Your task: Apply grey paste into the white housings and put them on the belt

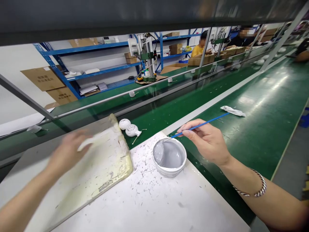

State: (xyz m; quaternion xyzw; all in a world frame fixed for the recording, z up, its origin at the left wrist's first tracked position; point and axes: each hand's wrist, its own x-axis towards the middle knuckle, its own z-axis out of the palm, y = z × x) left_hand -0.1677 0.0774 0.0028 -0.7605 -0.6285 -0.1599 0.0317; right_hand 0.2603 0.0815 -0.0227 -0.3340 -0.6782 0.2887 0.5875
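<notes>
Nearest, the blurred left hand (pixel 69 151) pinches a white strip (pixel 84 143) above a stained tray (pixel 106 161). The right hand (pixel 207 141) grips a thin blue stick (pixel 200 127), its tip at the rim of a tub of grey paste (pixel 169 158) on the bench (pixel 149 196). Just past the tray's far corner, two perforated white balls (pixel 127 127) sit on a green belt (pixel 241 141), with open belt to their right.

Bench: white bench top (pixel 154 199) is showing grey paste flecks all over.
Board: stained cream board (pixel 106 164) is lying on bench top, left side.
Tub: white tub of grey paste (pixel 169 158) is sitting on bench top, just beside board.
Belt: green conveyor belt (pixel 260 96) is stretching alongside bench.
On belt: perforated white ball (pixel 124 124) is touching wired perforated ball (pixel 132 130); crumpled white packet (pixel 233 111) is lying further along.
</notes>
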